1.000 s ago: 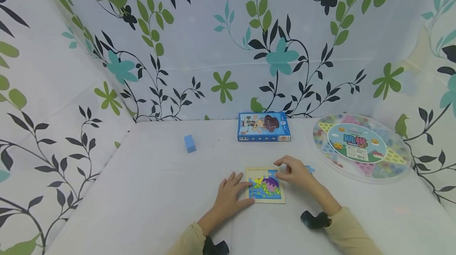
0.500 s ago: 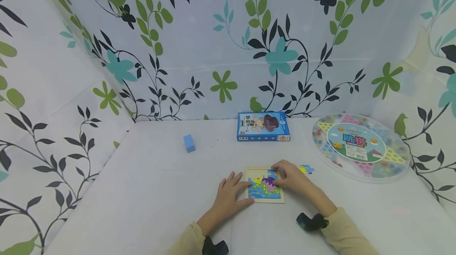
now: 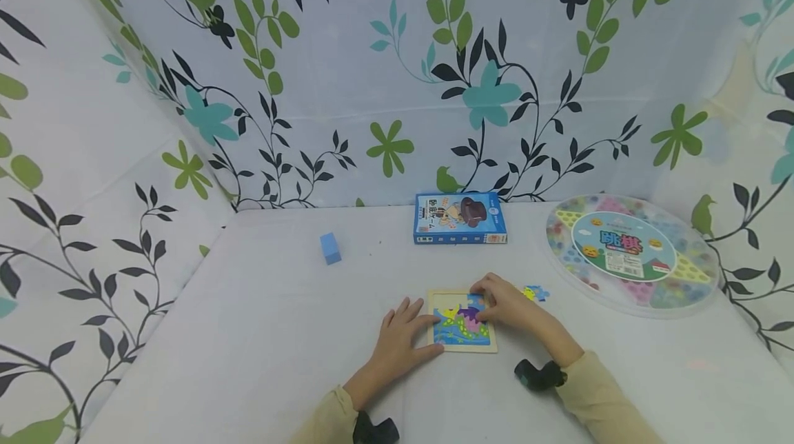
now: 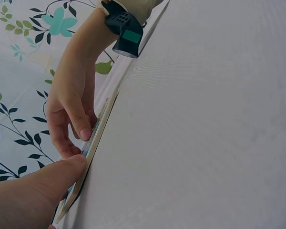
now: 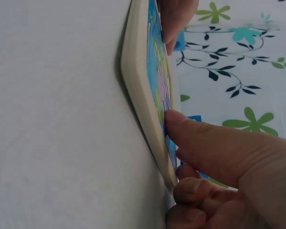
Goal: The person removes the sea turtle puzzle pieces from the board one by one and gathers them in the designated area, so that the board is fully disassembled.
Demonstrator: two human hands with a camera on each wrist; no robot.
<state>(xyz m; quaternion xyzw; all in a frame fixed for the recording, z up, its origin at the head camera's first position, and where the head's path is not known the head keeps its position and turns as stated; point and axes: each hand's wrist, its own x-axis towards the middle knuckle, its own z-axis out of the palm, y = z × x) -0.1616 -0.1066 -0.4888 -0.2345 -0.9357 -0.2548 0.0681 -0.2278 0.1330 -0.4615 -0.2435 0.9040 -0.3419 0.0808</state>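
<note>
A framed picture puzzle (image 3: 462, 331) is being steadied flat on the counter (image 3: 248, 334), between the left hand (image 3: 402, 340) and the right hand (image 3: 505, 306). Its left border is being touched by the left hand, whose fingers are being held spread; on its right side the picture is being touched by the right thumb, while the other fingers are being curled by the frame's edge. Whether a piece is being pinched there cannot be told. The puzzle is being judged light, stiff and fairly smooth, hardly fragile, though pieces could be spilled if it were tilted; it is best being taken by the bare pale border. Being counted are one framed puzzle, one loose blue-and-yellow patch (image 3: 536, 292) (its pieces cannot be numbered), one blue block (image 3: 330, 249), one blue box (image 3: 460, 218), one round game case (image 3: 623, 245) and two wrist cameras (image 3: 538, 376).
</note>
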